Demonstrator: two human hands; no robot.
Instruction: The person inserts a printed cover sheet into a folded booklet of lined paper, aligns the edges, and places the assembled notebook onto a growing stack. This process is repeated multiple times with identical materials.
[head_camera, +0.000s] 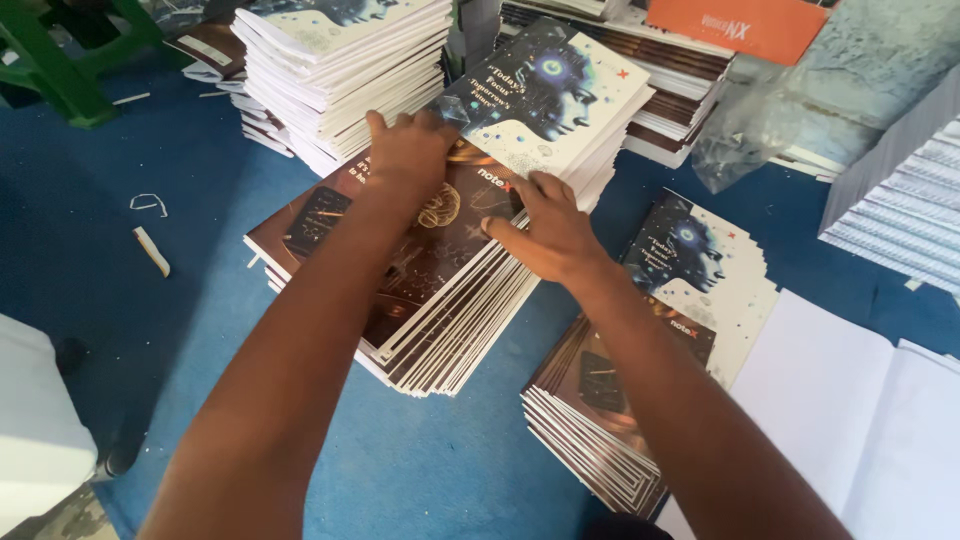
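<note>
Both hands are down on the middle pile of notebooks on the blue floor. The left hand pinches the top white-covered notebook at its near corner; the right hand lies open, fingers flat on the dark covers. The risk: this pile is fanned out and leaning, so a sideways tug could slide the glossy covers onto the smaller pile beside it.
</note>
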